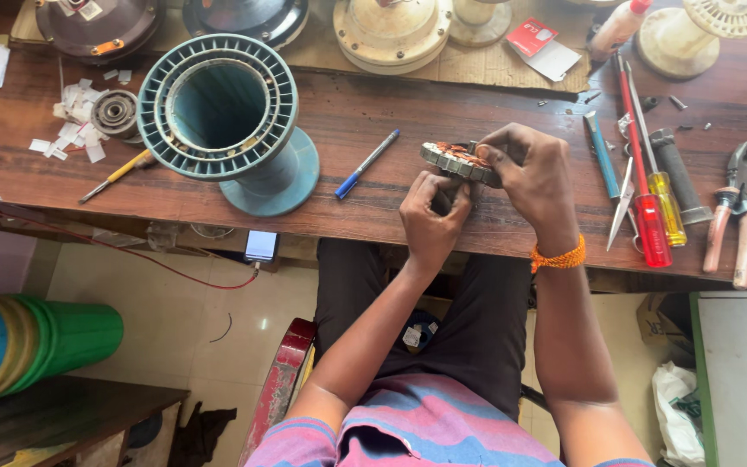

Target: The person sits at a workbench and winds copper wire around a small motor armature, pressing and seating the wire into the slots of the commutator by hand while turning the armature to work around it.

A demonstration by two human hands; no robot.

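Wooden workbench (391, 112) above pale tiled floor (175, 320); both hands (477, 195) closed around a round stator (458, 161).

A teal spool (226, 117) stands on the wooden bench (356, 112), with a blue pen (367, 163), screwdrivers (650, 199) and pliers (734, 212) (red-handled) nearby.

- The one camera sits on my head, looking steeply down over my lap.
- It faces the wooden bench (373, 112) edge, close above my hands.
- No second view shares this scene.
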